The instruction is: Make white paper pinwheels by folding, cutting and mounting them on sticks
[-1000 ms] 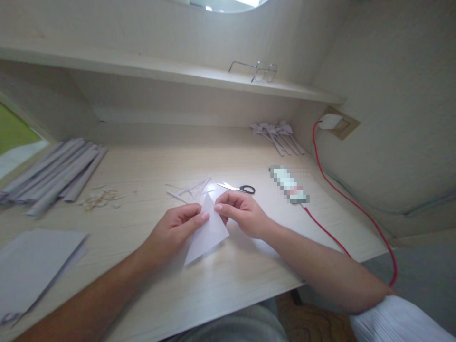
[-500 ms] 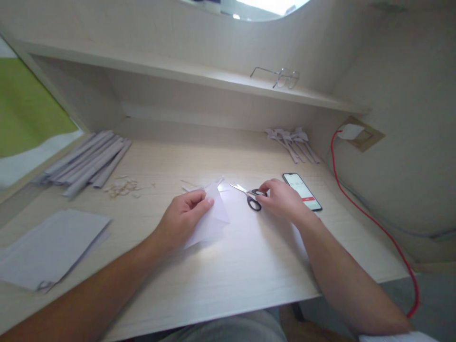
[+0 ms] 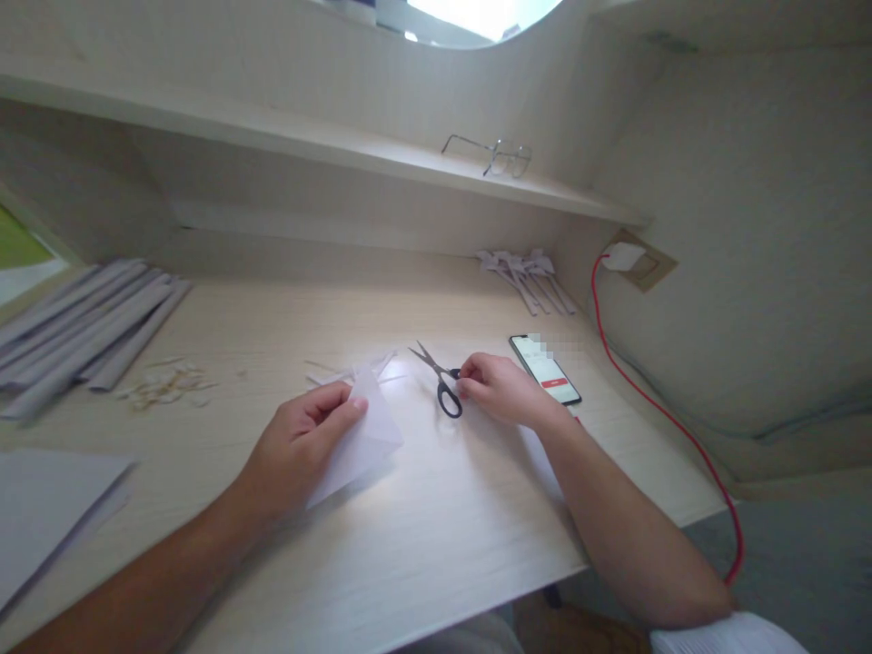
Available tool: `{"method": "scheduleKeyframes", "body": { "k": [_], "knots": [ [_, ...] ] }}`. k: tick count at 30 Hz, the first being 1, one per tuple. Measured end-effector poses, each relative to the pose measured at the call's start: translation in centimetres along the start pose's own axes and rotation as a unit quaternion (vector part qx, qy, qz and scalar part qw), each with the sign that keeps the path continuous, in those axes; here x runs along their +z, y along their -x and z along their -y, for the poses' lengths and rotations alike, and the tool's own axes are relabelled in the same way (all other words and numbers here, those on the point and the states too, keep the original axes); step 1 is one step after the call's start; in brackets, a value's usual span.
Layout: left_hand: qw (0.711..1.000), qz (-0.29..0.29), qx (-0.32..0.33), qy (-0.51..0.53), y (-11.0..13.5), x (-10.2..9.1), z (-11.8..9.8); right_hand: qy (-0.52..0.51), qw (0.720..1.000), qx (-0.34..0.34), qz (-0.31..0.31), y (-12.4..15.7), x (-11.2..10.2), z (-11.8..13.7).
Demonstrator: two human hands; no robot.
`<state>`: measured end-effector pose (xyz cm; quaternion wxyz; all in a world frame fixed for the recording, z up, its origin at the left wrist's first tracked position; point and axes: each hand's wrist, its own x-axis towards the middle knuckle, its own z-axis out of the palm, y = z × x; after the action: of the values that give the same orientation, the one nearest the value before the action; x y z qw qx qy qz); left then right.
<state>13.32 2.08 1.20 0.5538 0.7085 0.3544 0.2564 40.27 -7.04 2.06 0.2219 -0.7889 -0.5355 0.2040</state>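
My left hand (image 3: 300, 445) pinches a folded sheet of white paper (image 3: 361, 445) between thumb and fingers, just above the desk. To its right, my right hand (image 3: 494, 389) is closed on one handle loop of a pair of scissors (image 3: 448, 400) with black handles. The blades are spread a little and point to the back left; the other loop hangs free. Behind the held paper lie thin white paper strips (image 3: 333, 372), partly hidden by it.
Rolled paper tubes (image 3: 102, 327) lie at the left, near small pale scraps (image 3: 167, 383) and paper sheets (image 3: 54, 509). A phone (image 3: 545, 368), several thin paper sticks (image 3: 528, 277) and a red cable (image 3: 654, 400) are at the right. Glasses (image 3: 500, 159) rest on the shelf (image 3: 327, 145).
My right hand has taken hold of the scissors' handle, and the blades have swung to a steeper angle and opened wider. My view has turned to the right. The left hand keeps the paper.
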Motion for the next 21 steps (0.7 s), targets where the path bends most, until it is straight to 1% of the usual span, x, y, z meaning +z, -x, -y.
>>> {"method": "scheduleKeyframes", "body": {
  "k": [3, 6, 8, 10, 12, 13, 14, 15, 17, 19, 21],
  "knots": [
    [0.999, 0.006, -0.033, 0.016, 0.0, -0.1, -0.4, -0.114, 0.993, 0.019, 0.025, -0.6, 0.5, 0.0],
    [0.999, -0.001, -0.049, 0.023, 0.1, -0.3, -0.7, -0.224, 0.972, 0.044, 0.056, -0.9, 0.9, 0.4],
    [0.998, -0.006, -0.048, 0.027, 0.1, -0.3, -0.7, -0.280, 0.956, 0.046, 0.080, -0.9, 1.1, 0.7],
    [0.998, -0.011, -0.043, 0.032, 0.0, -0.4, -0.7, -0.356, 0.927, 0.046, 0.109, -0.6, 1.1, 1.0],
    [0.998, -0.015, -0.042, 0.036, 0.0, -0.4, -0.6, -0.437, 0.886, 0.044, 0.147, -0.1, 0.9, 1.4],
    [0.998, -0.018, -0.041, 0.034, 0.0, -0.4, -0.6, -0.468, 0.867, 0.040, 0.168, 0.1, 0.7, 1.6],
    [0.999, -0.021, -0.038, 0.030, 0.1, -0.4, -0.6, -0.482, 0.855, 0.031, 0.186, 0.4, 0.6, 1.8],
    [0.999, -0.025, -0.033, 0.024, 0.1, -0.5, -0.6, -0.485, 0.851, 0.018, 0.203, 0.7, 0.4, 2.0],
    [0.999, -0.033, -0.020, 0.013, 0.2, -0.5, -0.6, -0.476, 0.851, -0.014, 0.219, 1.2, 0.3, 2.5],
    [0.999, -0.037, -0.014, 0.019, 0.3, -0.5, -0.8, -0.460, 0.860, -0.044, 0.215, 1.6, 0.5, 2.8],
    [0.998, -0.040, -0.017, 0.038, 0.4, -0.4, -1.0, -0.449, 0.868, -0.054, 0.205, 1.7, 1.1, 3.0]
  ]
}}
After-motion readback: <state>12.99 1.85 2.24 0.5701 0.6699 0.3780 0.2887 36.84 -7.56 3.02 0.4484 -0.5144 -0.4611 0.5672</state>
